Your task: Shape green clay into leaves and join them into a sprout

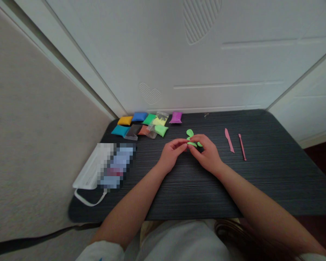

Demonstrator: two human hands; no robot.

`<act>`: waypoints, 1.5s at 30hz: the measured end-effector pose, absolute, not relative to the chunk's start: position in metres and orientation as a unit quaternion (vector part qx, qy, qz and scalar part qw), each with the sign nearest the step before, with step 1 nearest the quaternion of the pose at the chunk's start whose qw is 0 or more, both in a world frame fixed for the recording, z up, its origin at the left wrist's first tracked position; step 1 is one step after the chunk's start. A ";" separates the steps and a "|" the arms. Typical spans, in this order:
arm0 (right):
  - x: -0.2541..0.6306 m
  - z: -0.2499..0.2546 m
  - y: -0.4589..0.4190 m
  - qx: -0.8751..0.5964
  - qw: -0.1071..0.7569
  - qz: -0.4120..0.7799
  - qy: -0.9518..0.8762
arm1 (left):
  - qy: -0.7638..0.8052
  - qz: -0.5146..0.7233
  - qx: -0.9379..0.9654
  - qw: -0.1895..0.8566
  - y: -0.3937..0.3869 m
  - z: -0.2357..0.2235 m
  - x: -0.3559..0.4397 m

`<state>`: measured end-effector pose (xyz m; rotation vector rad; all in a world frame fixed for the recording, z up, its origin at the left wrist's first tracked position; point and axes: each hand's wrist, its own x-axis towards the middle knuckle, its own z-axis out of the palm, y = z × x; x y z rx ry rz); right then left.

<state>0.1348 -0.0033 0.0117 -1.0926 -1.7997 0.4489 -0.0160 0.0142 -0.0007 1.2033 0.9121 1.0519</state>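
Over the dark counter (271, 174), fingers of left hand (171, 154) and right hand (205, 152) both pinching some light green clay (192, 144), pink knife (229, 140) off right.

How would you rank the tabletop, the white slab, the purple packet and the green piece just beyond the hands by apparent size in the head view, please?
1. Tabletop
2. White slab
3. Purple packet
4. Green piece

Lighting dim and diffuse; wide-angle bending noted toward the edges; coarse pixelation present left of the hands (188, 154).
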 end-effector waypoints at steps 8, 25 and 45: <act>0.134 0.008 -0.003 -0.435 0.473 0.163 -0.749 | 0.370 0.454 0.465 0.665 0.016 -0.001 -0.015; 0.136 0.009 -0.003 -0.436 0.460 0.154 -0.758 | 0.372 0.469 0.460 0.656 0.018 -0.003 -0.017; 0.137 0.010 -0.001 -0.450 0.467 0.137 -0.749 | 0.357 0.484 0.424 0.677 0.018 -0.003 -0.017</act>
